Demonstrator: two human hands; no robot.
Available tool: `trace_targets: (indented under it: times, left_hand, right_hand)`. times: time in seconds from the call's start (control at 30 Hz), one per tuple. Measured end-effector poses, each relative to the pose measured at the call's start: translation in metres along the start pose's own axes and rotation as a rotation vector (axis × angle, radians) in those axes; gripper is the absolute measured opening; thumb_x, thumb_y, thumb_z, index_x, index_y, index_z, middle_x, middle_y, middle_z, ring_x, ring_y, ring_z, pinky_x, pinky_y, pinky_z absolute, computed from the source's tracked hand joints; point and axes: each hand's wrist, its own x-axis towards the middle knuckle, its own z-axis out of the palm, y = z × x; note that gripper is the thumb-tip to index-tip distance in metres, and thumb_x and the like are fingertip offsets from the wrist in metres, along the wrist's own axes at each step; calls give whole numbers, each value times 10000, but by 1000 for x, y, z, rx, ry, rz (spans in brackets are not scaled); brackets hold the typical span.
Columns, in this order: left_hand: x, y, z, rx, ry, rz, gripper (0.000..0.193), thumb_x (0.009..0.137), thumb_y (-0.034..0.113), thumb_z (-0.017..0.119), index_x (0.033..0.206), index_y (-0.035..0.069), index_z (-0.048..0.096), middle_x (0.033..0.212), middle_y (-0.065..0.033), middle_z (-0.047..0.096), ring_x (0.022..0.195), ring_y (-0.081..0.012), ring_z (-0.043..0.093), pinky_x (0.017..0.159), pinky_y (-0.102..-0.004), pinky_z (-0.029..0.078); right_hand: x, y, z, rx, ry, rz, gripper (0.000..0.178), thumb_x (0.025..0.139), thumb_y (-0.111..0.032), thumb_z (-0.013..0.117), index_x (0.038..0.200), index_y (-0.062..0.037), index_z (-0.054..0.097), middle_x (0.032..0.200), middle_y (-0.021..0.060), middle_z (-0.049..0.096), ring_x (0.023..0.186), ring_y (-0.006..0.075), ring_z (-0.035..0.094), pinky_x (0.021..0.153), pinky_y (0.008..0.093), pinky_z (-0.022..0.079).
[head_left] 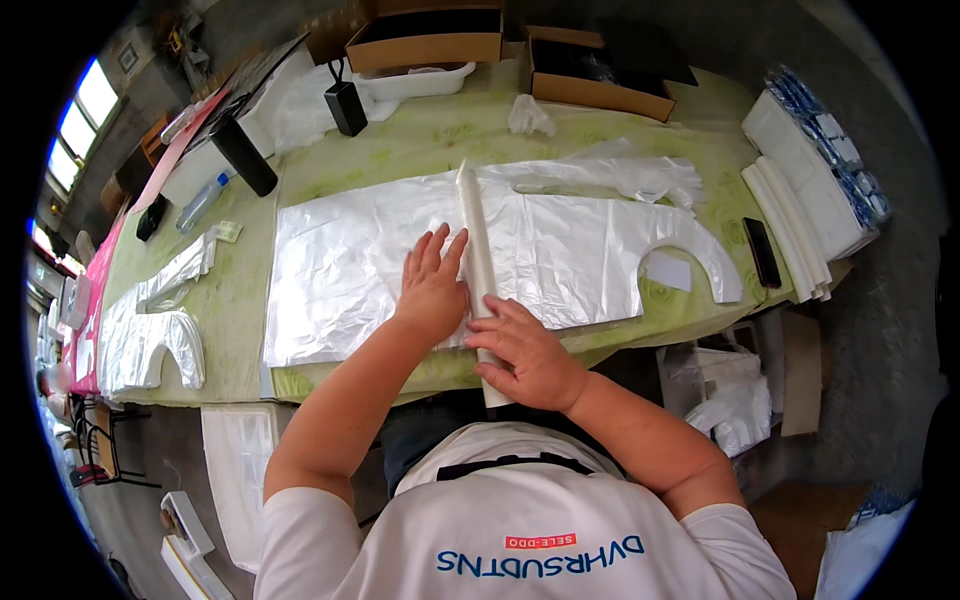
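Observation:
A pale, narrow roll [478,230] lies front to back across thin white plastic sheeting [345,250], its near end reaching past the table's front edge. On the right the sheeting has a curved, apron-like cutout [690,228]. My left hand [436,287] lies on the sheeting against the roll's left side, fingers stretched and spread. Over the roll's near part rests my right hand [530,350], palm down, with fingers and thumb apart. Neither hand is wrapped round anything.
A smaller plastic piece [150,335] lies at left. A black cylinder [243,155], water bottle [203,203] and black box with a loop [345,105] stand behind it. Cardboard boxes [600,85] line the back. A phone [762,253], white rolls [785,225] and stacked packs [815,170] lie right.

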Motion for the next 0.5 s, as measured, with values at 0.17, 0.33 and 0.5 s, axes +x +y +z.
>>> trace_targets:
  times: [0.17,0.33,0.5]
  left_hand:
    - [15,13,-49,-78,-98,276,331,920,138,633,1246,102,680,1449,-119,556,1412,-393,419,1167,-556,314]
    - [30,8,-52,-142,43,244,155,913,220,699,974,78,693,1381,-98,621,1414,-412,420,1165,-594,294]
    - [-7,-2,-52,-55,-224,28,530,891,240,697,1397,138,577,1633,-200,285,1520,-425,224,1232,-523,220]
  right_hand:
    - [18,0,-6,-11,121,39,282,830,-92,706,1107,-66,656,1065,133,668,1078,357,606,999,492,460]
    - [34,47,-7,-415,285,256,408,822,-164,745,1220,-116,662,1377,220,518,1298,443,461,1091,535,380]
    - [74,84,-5,-591,-19,583,581,838,-413,761,1388,-297,611,1618,263,230,1494,509,169,1181,650,203]
